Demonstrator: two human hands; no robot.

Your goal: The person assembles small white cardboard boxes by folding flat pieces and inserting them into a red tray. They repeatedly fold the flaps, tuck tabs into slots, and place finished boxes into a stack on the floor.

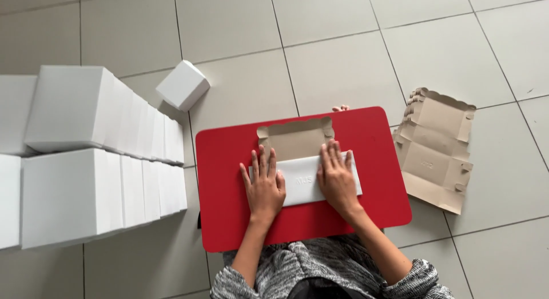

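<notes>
At the bottom centre of the frame, the person's left hand (264, 184) and right hand (337, 179) lie flat, fingers spread, each grip wide and clasping nothing, pressing the folded white panel of a flat die-cut cardboard box blank (297, 156) onto the red rounded board (229, 179), the surface for the work. The blank's brown inner flap stands beyond the fingers. Uneven pressure could likely skew the crease or let the blank slide. To the right, a stack of unfolded brown blanks (434, 150) lies on the tiled floor (343, 53). At left stand rows of finished white boxes (97, 162); one small white box (183, 84) sits tilted, upper left.
</notes>
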